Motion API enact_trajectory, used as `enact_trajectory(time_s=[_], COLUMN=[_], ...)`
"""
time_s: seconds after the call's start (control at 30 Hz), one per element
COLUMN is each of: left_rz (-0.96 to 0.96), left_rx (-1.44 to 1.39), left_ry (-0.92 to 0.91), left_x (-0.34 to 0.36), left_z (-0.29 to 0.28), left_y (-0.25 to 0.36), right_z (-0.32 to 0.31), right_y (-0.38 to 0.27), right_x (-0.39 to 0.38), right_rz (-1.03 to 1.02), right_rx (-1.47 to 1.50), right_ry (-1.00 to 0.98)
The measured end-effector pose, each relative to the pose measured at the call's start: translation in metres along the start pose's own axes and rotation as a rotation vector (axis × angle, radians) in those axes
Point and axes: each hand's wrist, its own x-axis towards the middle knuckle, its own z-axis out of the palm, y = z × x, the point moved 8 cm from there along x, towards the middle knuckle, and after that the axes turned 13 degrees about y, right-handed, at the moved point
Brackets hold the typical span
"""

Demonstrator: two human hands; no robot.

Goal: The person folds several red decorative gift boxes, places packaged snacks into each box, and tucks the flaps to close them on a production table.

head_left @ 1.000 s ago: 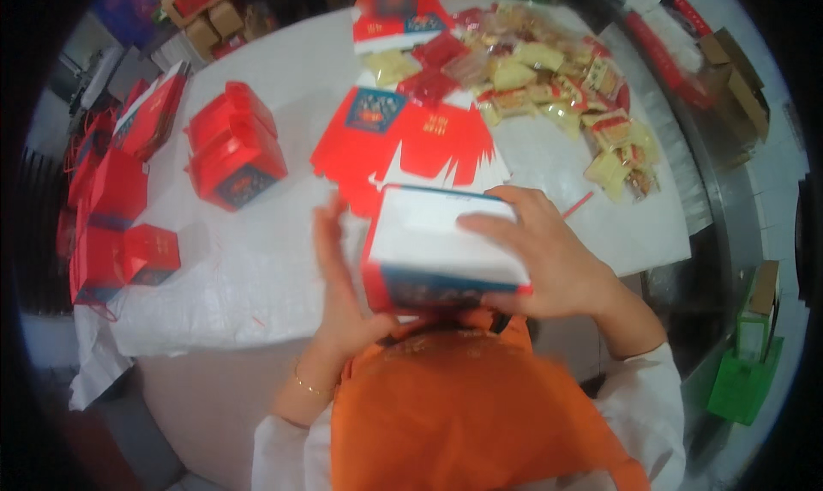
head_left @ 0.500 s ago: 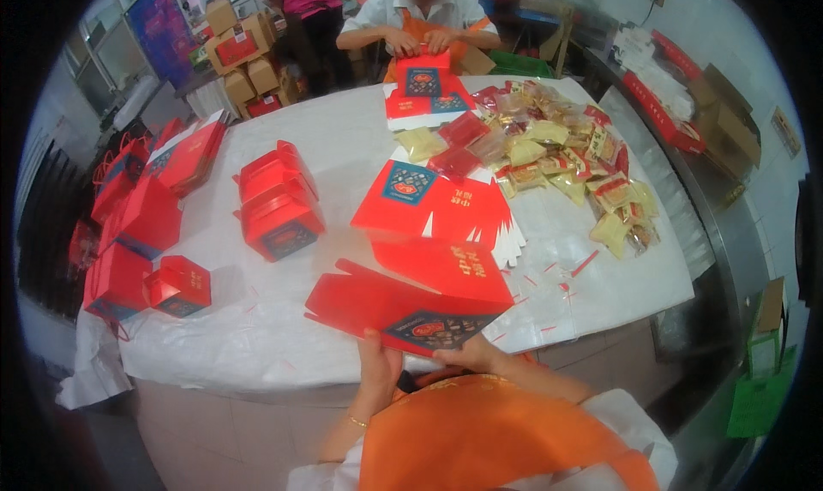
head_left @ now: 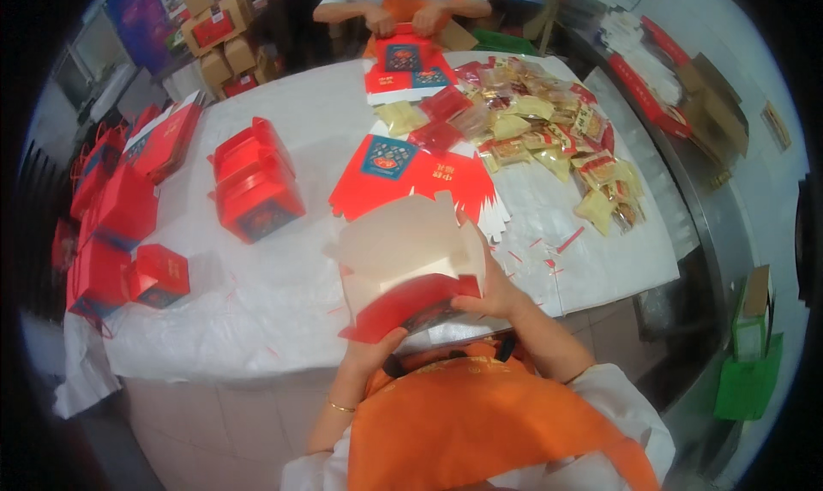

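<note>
A partly unfolded red carton (head_left: 407,251) with a white inside is held between my hands at the near edge of the table. My left hand (head_left: 377,347) grips its lower left part, with the fingers partly hidden under it. On the right side, my right hand (head_left: 490,292) is closed on the carton's edge, thumb on the red front panel. Just beyond lies a fanned stack of flat red cartons (head_left: 433,178) with blue patches. Two folded red boxes (head_left: 257,191) stand to the left of it.
A heap of wrapped snack packets (head_left: 549,131) covers the right back of the white-covered table (head_left: 257,319). More red boxes (head_left: 124,204) line the left edge. Across the table, a co-worker's hands (head_left: 403,19) hold another red carton (head_left: 403,55). Red paper strips (head_left: 570,239) lie at the right.
The carton has turned in my hands and opened out, so its white inside now shows. My right hand has moved up along its right side. The whole view has shifted slightly.
</note>
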Motion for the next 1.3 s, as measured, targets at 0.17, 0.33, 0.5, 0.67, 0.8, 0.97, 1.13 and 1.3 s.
enact_trajectory(time_s=[0.17, 0.33, 0.5, 0.67, 0.8, 0.97, 1.13, 1.3], left_rz=[0.243, 0.210, 0.284, 0.233, 0.306, 0.147, -0.022, -0.095], left_rx=[0.002, -0.106, 0.084, -0.048, 0.044, 0.197, 0.241, 0.238], left_ry=[0.179, 0.088, 0.244, 0.360, 0.363, 0.325, 0.319, 0.320], left_x=[0.008, 0.009, 0.015, 0.004, 0.026, 0.024, 0.014, 0.011], left_z=[-0.021, -0.007, -0.048, -0.037, -0.016, -0.018, -0.017, -0.018], left_y=[0.010, -0.001, -0.010, 0.016, 0.035, 0.014, 0.004, 0.003], right_z=[0.008, 0.016, 0.012, -0.095, -0.307, -0.398, -0.423, -0.386], right_y=[0.048, 0.056, 0.002, -0.006, 0.057, 0.081, 0.109, 0.112], right_x=[-0.021, -0.037, -0.030, 0.011, 0.002, 0.031, 0.059, 0.068], right_rz=[0.097, 0.012, 0.022, 0.073, -0.016, 0.165, 0.568, 0.322], right_rx=[-0.042, -0.070, -0.183, -0.303, -0.978, -1.373, -1.397, -1.567], right_ry=[0.012, -0.051, -0.381, 0.068, 1.059, 0.989, 0.794, 0.577])
